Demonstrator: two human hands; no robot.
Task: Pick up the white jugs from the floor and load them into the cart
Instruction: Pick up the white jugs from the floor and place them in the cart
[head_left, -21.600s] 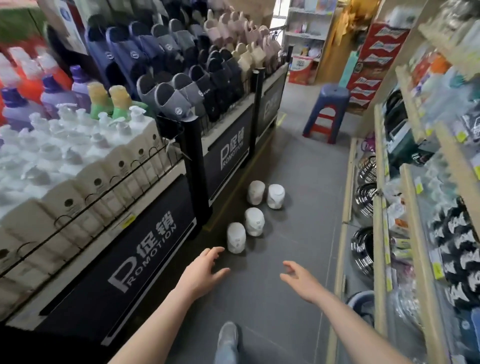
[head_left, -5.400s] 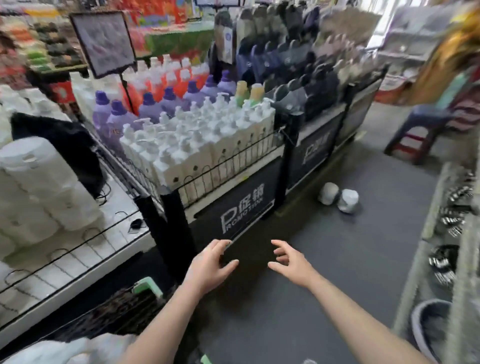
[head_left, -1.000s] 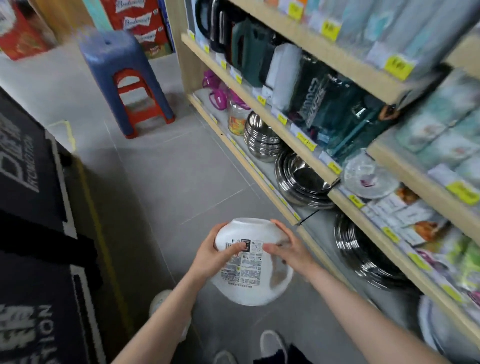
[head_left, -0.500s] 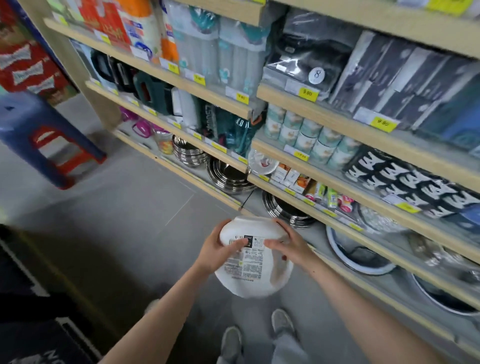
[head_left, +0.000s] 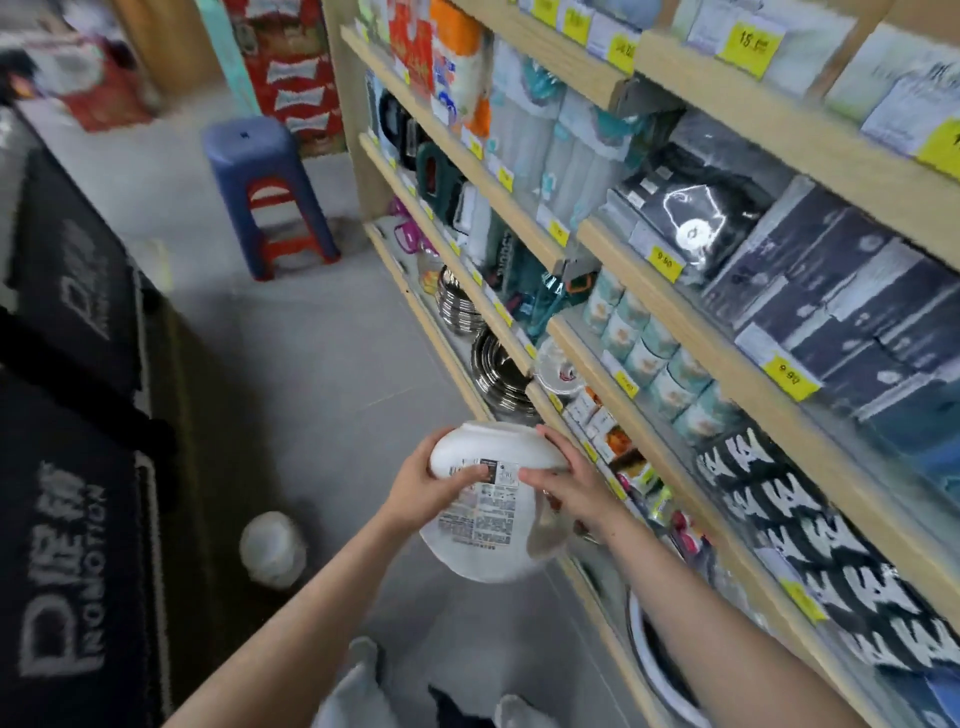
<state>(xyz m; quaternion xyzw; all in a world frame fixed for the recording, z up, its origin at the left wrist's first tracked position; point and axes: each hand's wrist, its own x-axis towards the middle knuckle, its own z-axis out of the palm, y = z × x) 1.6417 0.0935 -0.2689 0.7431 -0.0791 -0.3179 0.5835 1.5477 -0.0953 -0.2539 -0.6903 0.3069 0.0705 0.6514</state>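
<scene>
Both hands, left hand (head_left: 426, 491) and right hand (head_left: 574, 486), gripped the round white plastic jug (head_left: 491, 512) mid-air near the shelves (head_left: 691, 317); it looked smooth, stiff, probably heavy, so two-sided holding suited.

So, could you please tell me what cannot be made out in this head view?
- Cart: outside the frame.
- Label text on the held jug: too small, blurred.
- Jug on the floor: blurred; cap unclear.
- Held jug's far side: hidden by left hand and right hand.

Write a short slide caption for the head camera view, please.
Both hands, left hand and right hand, hold a white jug in a shop aisle; another jug remains on the floor.
</scene>
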